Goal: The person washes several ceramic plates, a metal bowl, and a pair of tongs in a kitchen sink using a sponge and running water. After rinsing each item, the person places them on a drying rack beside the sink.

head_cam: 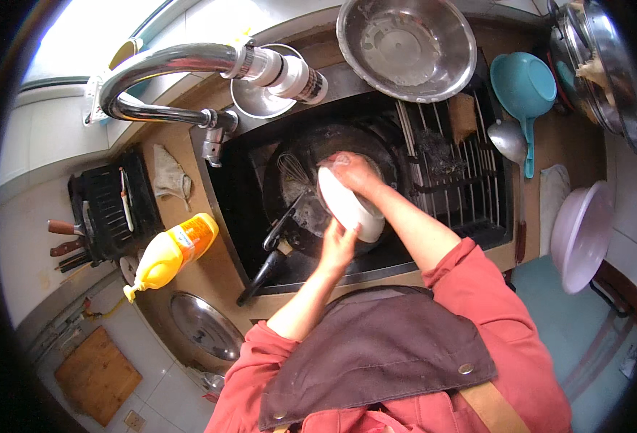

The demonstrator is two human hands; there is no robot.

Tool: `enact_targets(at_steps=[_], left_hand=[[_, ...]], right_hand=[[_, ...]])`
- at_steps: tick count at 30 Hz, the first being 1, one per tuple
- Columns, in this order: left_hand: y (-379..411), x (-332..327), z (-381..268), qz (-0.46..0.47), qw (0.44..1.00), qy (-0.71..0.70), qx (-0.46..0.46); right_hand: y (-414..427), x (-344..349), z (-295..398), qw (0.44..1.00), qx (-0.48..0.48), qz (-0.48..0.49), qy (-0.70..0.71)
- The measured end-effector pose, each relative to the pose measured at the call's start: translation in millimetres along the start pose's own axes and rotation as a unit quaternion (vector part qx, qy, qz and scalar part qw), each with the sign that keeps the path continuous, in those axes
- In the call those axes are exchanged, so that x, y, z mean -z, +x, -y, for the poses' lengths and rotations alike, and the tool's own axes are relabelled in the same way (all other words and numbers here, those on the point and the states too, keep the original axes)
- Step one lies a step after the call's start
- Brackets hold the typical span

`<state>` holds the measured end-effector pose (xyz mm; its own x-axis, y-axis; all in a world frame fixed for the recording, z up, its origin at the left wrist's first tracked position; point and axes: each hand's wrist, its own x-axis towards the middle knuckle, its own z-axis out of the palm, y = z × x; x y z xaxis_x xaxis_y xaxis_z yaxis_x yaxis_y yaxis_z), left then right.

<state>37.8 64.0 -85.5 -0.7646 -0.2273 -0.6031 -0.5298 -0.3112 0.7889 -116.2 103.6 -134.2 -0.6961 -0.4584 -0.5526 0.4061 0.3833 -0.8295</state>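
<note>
A white bowl (351, 205) is tilted over a dark wok (329, 140) in the black sink (242, 216). My left hand (339, 243) grips the bowl's lower edge, fingers on its outer side. At its upper end, my right hand (353, 170) has foam on the fingers; what lies under them is hidden. To the left of the bowl, a wire whisk (294, 169) rests in sudsy water in the wok. A black-handled utensil (283, 224) and the wok's black handle (261, 276) point toward the near left edge.
A chrome faucet (172, 54) arches over the back left. A steel basin (400, 46) stands behind the sink, a rack (448, 162) lies over its right side. Yellow detergent bottle (175, 251) at left; turquoise ladle (524, 86) and pink basin (581, 238) at right.
</note>
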Motion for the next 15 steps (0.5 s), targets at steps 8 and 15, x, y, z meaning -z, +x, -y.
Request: enact_targets(at_steps=[8,15], left_hand=[[33.6,38.1,-26.5,0.059,0.972,-0.209,0.087],[1.3,7.6,-2.0,0.005,0.977,-0.170,0.126]], right_hand=[[-78.8,-28.1,-10.7,0.983,0.161,-0.075,0.036],[20.7,11.5,-81.0,0.981,0.045,-0.080,-0.171]])
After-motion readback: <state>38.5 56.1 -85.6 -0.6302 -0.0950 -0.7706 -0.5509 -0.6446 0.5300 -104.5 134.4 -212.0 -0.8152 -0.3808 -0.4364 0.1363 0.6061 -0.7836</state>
